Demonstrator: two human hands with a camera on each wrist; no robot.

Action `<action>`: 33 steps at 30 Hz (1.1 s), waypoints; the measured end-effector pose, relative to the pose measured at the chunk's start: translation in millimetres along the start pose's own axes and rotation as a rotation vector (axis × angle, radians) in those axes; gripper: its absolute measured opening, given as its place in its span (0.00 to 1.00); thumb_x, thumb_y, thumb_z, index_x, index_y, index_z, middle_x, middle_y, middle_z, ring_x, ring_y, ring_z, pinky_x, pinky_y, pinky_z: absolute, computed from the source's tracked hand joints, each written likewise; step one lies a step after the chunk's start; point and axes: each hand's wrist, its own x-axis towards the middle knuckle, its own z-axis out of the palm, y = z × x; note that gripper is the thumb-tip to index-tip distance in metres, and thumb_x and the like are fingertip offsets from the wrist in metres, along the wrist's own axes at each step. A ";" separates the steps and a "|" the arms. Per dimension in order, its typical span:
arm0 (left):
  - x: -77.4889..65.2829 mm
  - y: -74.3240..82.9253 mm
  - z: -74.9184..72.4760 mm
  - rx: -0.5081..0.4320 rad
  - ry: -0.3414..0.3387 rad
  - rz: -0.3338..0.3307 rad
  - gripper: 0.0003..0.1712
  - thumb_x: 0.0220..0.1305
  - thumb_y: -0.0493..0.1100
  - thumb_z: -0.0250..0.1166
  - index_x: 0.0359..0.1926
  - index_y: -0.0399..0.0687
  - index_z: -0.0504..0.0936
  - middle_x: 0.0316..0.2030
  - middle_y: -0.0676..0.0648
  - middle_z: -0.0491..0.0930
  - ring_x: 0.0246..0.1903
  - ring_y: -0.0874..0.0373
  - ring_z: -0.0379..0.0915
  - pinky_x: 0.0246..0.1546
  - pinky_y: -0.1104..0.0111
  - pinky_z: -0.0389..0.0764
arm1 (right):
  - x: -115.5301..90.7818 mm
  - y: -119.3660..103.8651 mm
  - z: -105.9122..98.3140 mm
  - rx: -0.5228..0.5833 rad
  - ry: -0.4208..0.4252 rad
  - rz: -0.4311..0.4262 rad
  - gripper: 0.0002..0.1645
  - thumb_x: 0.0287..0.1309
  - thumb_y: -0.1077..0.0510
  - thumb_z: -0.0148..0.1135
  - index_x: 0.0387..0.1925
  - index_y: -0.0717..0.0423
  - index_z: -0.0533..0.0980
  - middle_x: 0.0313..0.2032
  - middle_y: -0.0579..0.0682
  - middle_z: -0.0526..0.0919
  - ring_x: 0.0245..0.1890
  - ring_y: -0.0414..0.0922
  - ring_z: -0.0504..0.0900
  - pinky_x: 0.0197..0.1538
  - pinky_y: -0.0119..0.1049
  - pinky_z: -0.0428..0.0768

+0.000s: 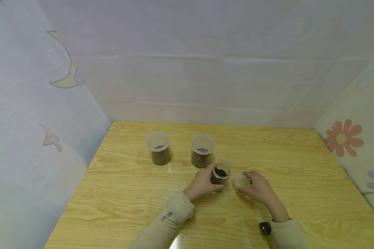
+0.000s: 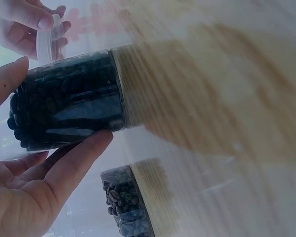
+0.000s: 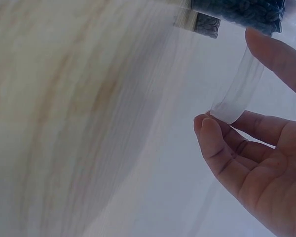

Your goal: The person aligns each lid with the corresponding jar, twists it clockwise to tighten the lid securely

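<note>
My left hand (image 1: pixel 203 182) grips a small clear jar (image 1: pixel 220 177) from its left side, thumb in front and fingers behind. The jar has no lid on and is partly filled with dark coffee beans (image 2: pixel 64 98). To its right, my right hand (image 1: pixel 259 187) pinches a round translucent lid (image 1: pixel 241 181) by the edge, between thumb and fingers. In the right wrist view the lid (image 3: pixel 239 89) stands tilted, with the fingertips at its lower rim. The lid is beside the jar, apart from it in the head view.
Two larger clear jars, one at the left (image 1: pixel 160 152) and one nearer the middle (image 1: pixel 202 154), stand farther back on the wooden table (image 1: pixel 127 200), each partly filled with dark contents. The middle one is close behind my left hand. Patterned cloth (image 1: pixel 187 79) hangs behind the table.
</note>
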 end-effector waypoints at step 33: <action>-13.6 -5.1 -7.8 -0.017 0.012 0.013 0.40 0.48 0.47 0.73 0.59 0.37 0.65 0.50 0.45 0.75 0.50 0.55 0.72 0.50 0.68 0.73 | 0.8 -14.9 4.3 -0.030 -0.066 -0.021 0.38 0.41 0.53 0.73 0.49 0.75 0.71 0.39 0.62 0.75 0.35 0.55 0.77 0.35 0.49 0.77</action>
